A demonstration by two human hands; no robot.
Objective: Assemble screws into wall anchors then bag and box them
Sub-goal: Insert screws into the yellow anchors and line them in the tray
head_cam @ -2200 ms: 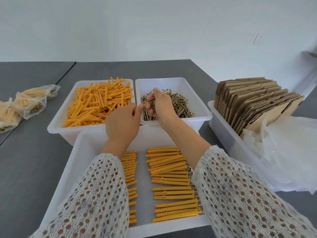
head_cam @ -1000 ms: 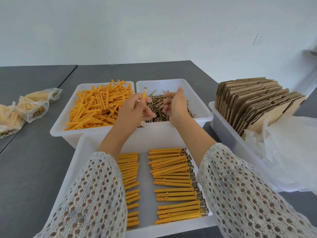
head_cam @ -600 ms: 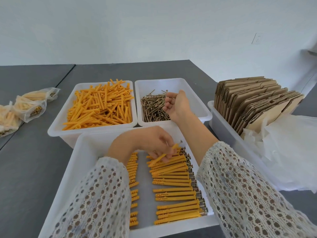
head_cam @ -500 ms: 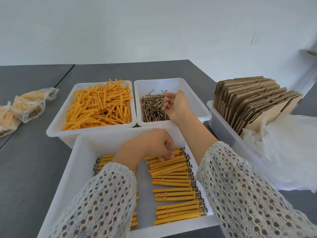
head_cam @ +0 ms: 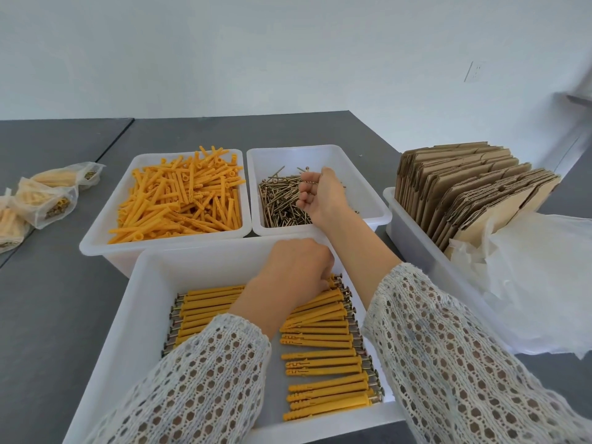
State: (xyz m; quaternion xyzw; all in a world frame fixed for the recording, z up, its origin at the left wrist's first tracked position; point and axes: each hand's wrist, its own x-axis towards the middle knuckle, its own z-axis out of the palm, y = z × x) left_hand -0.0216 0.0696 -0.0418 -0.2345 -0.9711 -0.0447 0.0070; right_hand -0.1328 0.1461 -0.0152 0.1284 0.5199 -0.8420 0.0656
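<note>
A near white bin [head_cam: 141, 283] holds two rows of assembled orange anchors with screws, a right row [head_cam: 320, 363] and a left row [head_cam: 205, 302]. My left hand [head_cam: 294, 267] is down at the far end of the right row, fingers curled on the topmost assembled anchor; its fingertips are hidden. Behind it stand a bin of loose orange wall anchors [head_cam: 179, 200] and a bin of loose screws [head_cam: 278, 203]. My right hand [head_cam: 320, 197] hovers over the screws with its fingers curled, and a screw sticks out at its fingertips.
A white bin [head_cam: 407, 232] at the right holds upright flat cardboard boxes [head_cam: 464, 187] and a pile of clear plastic bags [head_cam: 528, 283]. Filled bags of anchors [head_cam: 48, 197] lie at the far left on the grey table [head_cam: 48, 315].
My left hand brought an assembled anchor from above the back bins down to the right row in the near bin. My right hand stayed over the screw bin.
</note>
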